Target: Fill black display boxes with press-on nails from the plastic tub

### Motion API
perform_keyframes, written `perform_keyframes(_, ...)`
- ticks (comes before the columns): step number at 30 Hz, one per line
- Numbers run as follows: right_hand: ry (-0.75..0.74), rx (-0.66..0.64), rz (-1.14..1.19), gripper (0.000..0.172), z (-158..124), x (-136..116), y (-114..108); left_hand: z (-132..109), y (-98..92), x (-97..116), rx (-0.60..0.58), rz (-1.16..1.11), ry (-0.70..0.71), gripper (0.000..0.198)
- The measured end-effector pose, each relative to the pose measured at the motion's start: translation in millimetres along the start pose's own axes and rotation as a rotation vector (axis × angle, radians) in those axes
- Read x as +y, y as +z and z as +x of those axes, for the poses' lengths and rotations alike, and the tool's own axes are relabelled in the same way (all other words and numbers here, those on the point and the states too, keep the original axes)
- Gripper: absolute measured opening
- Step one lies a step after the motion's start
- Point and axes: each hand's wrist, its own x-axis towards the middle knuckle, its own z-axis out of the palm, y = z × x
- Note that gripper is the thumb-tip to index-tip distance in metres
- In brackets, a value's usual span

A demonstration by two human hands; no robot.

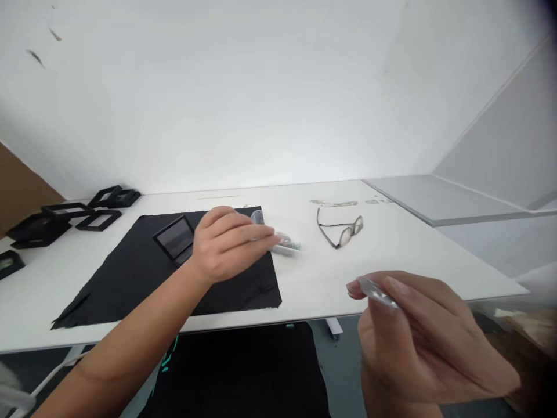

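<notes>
My left hand (230, 241) is over the right part of a black cloth (235, 296), its fingers closed on a clear plastic packet (287, 247). The packet is blurred, with small pale-green bits showing in it; my fingers hide much of it. A black frame with a dark panel (174, 238) lies on the cloth, left of that hand and partly behind it. Past the table's front edge, my right hand (418, 337) pinches a small, shiny, clear plastic piece (376, 292) between thumb and fingers.
Eyeglasses (343, 232) rest on the white table (313, 290), right of the packet. Several black frames (98, 219) are grouped at the far left. A white wall stands behind, with a grey panel (404, 197) at the right.
</notes>
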Motion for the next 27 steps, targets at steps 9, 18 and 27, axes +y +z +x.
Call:
perform_keyframes(9,-0.032,0.001,-0.038,0.056,9.1,7.0,7.6,-42.6,76.1,-20.9,-0.546,-0.108,-0.532,0.015)
perform_keyframes(18,0.052,-0.022,0.044,0.046,10.2,-3.8,19.3,11.1,-9.8,17.4,-0.218,-0.455,-0.613,0.03)
perform_keyframes(27,0.036,-0.163,0.226,0.037,20.8,-35.2,58.1,28.9,-63.5,33.5,-0.166,-0.428,-0.452,0.03)
